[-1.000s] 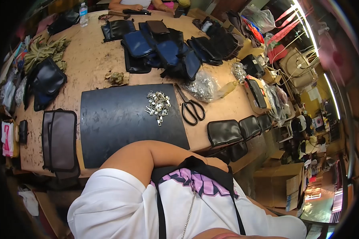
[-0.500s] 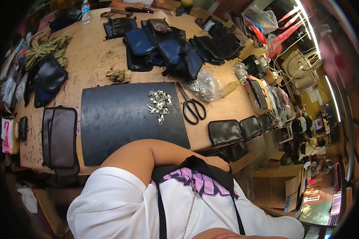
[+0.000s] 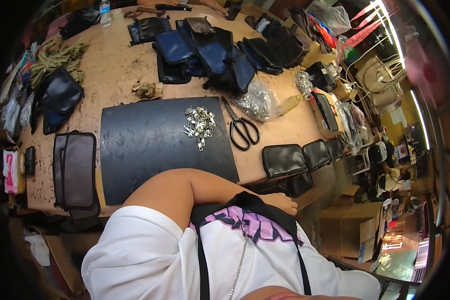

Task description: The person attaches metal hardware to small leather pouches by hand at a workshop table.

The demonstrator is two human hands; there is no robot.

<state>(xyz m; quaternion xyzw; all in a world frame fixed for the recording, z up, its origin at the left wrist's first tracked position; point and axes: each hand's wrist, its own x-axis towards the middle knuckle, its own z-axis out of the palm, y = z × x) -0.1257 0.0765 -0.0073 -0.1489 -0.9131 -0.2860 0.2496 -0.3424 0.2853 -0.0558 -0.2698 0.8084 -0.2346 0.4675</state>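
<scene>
My left arm reaches across my front, over the black apron (image 3: 245, 202). My left hand (image 3: 281, 202) is at the apron's right side, its fingers curled; what they hold, if anything, is hidden. My right hand is out of view. Past my forearm lies a black mat (image 3: 150, 145) with a heap of metal zipper pulls (image 3: 200, 123) on it. Black-handled scissors (image 3: 245, 132) rest along the mat's right edge. Nearest to my left hand, black padded pouches (image 3: 284, 160) sit in a row at the table's edge.
Blue and black pouches (image 3: 212, 57) are piled mid-table, near a plastic bag of metal parts (image 3: 257, 100). A flat brown pouch (image 3: 80, 170) lies left of the mat. A cardboard box (image 3: 345, 230) stands below right. Another person's arm (image 3: 212, 6) shows at the far side.
My left hand has shifted slightly right, and more of its fingers show beside the apron. The view has tilted a little; the things on the table appear unmoved.
</scene>
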